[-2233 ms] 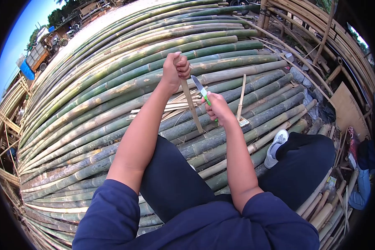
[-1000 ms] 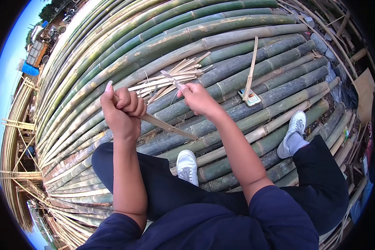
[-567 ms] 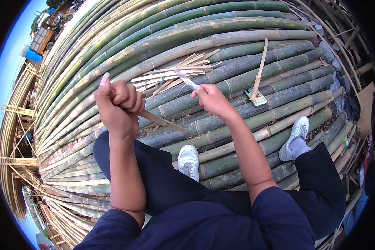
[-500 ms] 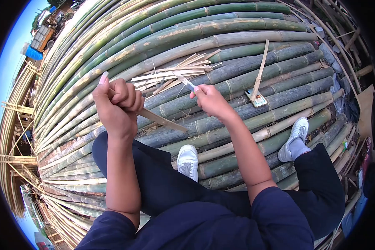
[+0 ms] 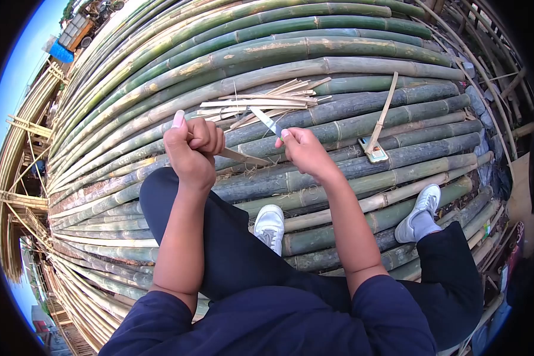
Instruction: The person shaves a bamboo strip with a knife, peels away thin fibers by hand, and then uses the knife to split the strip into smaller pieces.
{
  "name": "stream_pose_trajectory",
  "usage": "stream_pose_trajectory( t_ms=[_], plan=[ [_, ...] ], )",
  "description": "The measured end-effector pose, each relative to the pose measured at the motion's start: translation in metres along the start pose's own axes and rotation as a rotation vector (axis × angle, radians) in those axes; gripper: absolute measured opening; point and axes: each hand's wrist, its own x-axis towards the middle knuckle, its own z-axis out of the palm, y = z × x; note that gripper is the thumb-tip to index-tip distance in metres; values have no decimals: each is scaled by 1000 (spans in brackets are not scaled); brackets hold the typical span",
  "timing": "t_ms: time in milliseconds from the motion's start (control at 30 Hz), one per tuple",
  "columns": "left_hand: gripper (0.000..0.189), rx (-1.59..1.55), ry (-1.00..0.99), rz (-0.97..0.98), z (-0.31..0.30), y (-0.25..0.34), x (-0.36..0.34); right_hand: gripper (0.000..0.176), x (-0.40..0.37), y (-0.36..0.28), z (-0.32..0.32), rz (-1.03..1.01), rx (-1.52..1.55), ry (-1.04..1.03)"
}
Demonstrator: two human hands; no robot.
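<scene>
My left hand is closed around a flat bamboo strip, whose free end points right, toward the poles. A knife is gripped in my right hand, its blade pointing up and to the left. Beyond the blade, a pile of split bamboo strips lies on the poles. The knife and the strip in my left hand are apart.
Long bamboo poles lie side by side under everything. To the right, a phone lies on them with a bamboo stick across its edge. My white shoes rest on the poles. A cart stands far off at upper left.
The view has shifted a little. My left hand has moved right with its strip, closer to my right hand, and less of the strip shows. The knife is still in my right hand.
</scene>
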Motion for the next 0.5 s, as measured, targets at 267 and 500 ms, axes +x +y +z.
stream_pose_trajectory(
  t_ms=[267, 500],
  plan=[
    [44, -75, 87, -103, -6, -42, 25, 30, 6, 12, -7, 81, 79, 35],
    [46, -92, 44, -181, -15, -43, 34, 31, 11, 34, 25, -200, -78, -8]
  ],
)
